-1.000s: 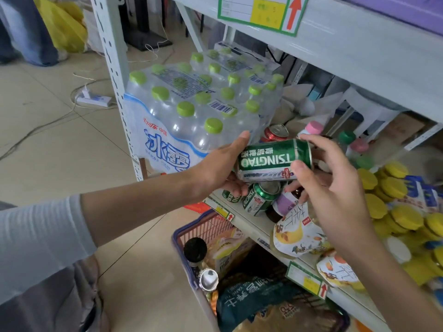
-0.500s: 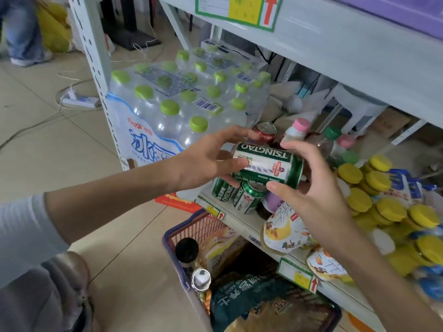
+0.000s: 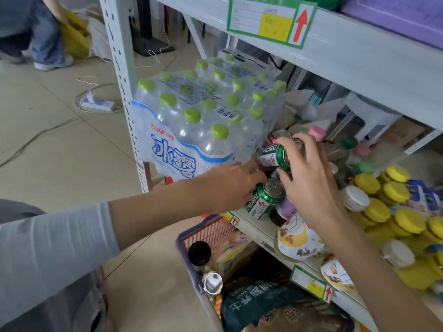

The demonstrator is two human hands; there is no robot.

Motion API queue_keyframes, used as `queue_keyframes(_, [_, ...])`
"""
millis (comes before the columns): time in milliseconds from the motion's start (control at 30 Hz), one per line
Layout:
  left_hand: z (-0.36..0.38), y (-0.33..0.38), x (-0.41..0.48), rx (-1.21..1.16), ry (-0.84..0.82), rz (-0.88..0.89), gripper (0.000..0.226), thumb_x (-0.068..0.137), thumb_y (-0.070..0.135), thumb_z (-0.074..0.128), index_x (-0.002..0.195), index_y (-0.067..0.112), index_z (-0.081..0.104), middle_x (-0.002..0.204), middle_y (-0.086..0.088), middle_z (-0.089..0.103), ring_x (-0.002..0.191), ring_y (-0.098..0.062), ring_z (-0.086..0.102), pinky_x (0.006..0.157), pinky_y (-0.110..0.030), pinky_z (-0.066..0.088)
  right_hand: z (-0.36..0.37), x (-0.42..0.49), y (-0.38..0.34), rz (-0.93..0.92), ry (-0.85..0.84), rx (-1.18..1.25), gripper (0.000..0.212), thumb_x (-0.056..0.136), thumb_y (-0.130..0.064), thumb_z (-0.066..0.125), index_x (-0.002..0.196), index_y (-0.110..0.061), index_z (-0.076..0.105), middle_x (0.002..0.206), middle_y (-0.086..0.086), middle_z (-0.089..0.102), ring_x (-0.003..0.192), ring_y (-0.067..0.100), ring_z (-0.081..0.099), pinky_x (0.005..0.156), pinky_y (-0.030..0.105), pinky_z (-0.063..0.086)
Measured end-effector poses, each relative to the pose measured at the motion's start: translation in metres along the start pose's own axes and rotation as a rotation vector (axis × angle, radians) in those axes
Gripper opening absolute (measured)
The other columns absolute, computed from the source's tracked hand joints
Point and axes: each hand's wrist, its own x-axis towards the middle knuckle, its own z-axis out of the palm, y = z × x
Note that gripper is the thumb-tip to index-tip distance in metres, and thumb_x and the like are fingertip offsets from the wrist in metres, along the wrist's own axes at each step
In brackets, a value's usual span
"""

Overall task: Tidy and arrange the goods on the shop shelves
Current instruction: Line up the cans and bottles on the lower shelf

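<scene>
My right hand grips a green Tsingtao beer can from its top end and holds it on its side over the lower shelf, beside the shrink-wrapped pack of water bottles. Just below it a second green can stands slightly tilted on the shelf. My left hand reaches in at that can's left side, back of the hand up. Its fingertips lie among the cans, and whatever it touches there is hidden. A red can lies behind.
Yellow-lidded bottles, pastel-capped bottles and printed pouches crowd the shelf on the right. A shopping basket full of goods stands on the floor underneath. The upper shelf hangs overhead. A power strip and another person are at left.
My left hand has let go of the held can and dropped to the cans on the shelf. My right hand has turned the can and carried it back toward the water pack.
</scene>
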Motion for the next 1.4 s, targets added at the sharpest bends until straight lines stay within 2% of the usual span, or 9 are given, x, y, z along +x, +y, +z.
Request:
queue_keyframes(133, [0.008,0.005,-0.001,0.06,-0.141,-0.003,0.073,0.1,0.036,0.056,0.16,0.027,0.015,0.165,-0.013,0.013,0.153,-0.032,0.016,0.107,-0.057,0.044,0.013,0.008,-0.002,0.073,-0.068,0.026,0.058,0.086,-0.006,0.077,0.136,-0.018,0.048,0.142,0.012,0.035,0.114,0.04,0.054,0.081,0.052,0.057])
queue_keyframes(333, [0.011,0.01,-0.001,0.093,-0.266,-0.007,0.083,0.103,0.04,0.052,0.161,0.034,-0.008,0.169,-0.007,-0.018,0.155,-0.033,-0.016,0.113,-0.061,0.033,0.031,0.019,-0.007,0.144,-0.173,-0.006,0.058,0.092,-0.014,0.073,0.144,-0.018,0.047,0.141,0.011,0.037,0.12,0.037,0.052,0.085,0.049,0.055])
queue_keyframes(567, [0.016,0.011,0.004,0.144,-0.294,-0.023,0.083,0.103,0.041,0.05,0.161,0.033,-0.009,0.169,-0.009,-0.018,0.154,-0.035,-0.02,0.11,-0.055,0.041,0.045,0.03,-0.011,0.212,-0.28,-0.072,0.031,0.091,0.004,0.059,0.118,-0.008,0.068,0.116,0.011,0.06,0.106,0.034,0.06,0.081,0.04,0.05])
queue_keyframes(800, [0.019,0.01,0.006,0.163,-0.313,-0.037,0.084,0.103,0.042,0.05,0.161,0.031,-0.01,0.168,-0.007,-0.021,0.153,-0.034,-0.022,0.11,-0.055,0.041,0.044,0.032,-0.013,0.205,-0.31,-0.068,0.024,0.096,-0.003,0.057,0.114,-0.007,0.071,0.118,0.01,0.057,0.105,0.032,0.06,0.07,0.034,0.038])
queue_keyframes(967, [0.018,0.013,0.006,0.144,-0.311,-0.042,0.086,0.102,0.041,0.051,0.161,0.032,-0.011,0.168,-0.008,-0.02,0.153,-0.035,-0.022,0.11,-0.054,0.041,0.032,0.042,-0.011,0.195,-0.168,0.035,0.017,0.098,-0.008,0.056,0.108,-0.003,0.068,0.109,0.012,0.063,0.094,0.032,0.063,0.075,0.04,0.052])
queue_keyframes(1100, [0.016,0.014,0.006,0.12,-0.316,-0.055,0.085,0.102,0.041,0.052,0.161,0.032,-0.008,0.169,-0.008,-0.017,0.153,-0.036,-0.021,0.11,-0.056,0.039,0.029,0.072,-0.005,0.26,-0.144,-0.045,0.03,0.096,-0.008,0.061,0.126,-0.003,0.056,0.126,0.017,0.056,0.114,0.036,0.056,0.091,0.046,0.051])
queue_keyframes(1233, [0.008,0.017,0.007,0.09,-0.348,-0.056,0.081,0.103,0.041,0.051,0.162,0.031,-0.003,0.169,-0.01,-0.013,0.154,-0.038,-0.017,0.114,-0.057,0.034,0.05,0.101,0.0,0.352,-0.406,-0.201,0.064,0.094,-0.018,0.064,0.149,-0.008,0.033,0.149,0.02,0.039,0.138,0.042,0.036,0.111,0.051,0.034])
queue_keyframes(1333, [0.001,0.015,0.008,0.076,-0.356,-0.053,0.077,0.103,0.042,0.051,0.162,0.03,0.004,0.17,-0.012,-0.004,0.155,-0.04,-0.01,0.115,-0.058,0.03,0.062,0.114,0.003,0.361,-0.522,-0.193,0.07,0.094,-0.011,0.057,0.156,-0.009,0.025,0.153,0.023,0.035,0.139,0.047,0.036,0.114,0.053,0.028])
queue_keyframes(1400, [-0.002,0.014,0.01,0.062,-0.35,-0.044,0.074,0.103,0.042,0.051,0.162,0.029,0.009,0.17,-0.012,0.001,0.155,-0.04,-0.005,0.116,-0.057,0.029,0.06,0.118,0.004,0.359,-0.48,-0.178,0.06,0.092,-0.007,0.059,0.148,-0.009,0.037,0.144,0.023,0.044,0.132,0.047,0.046,0.11,0.052,0.034])
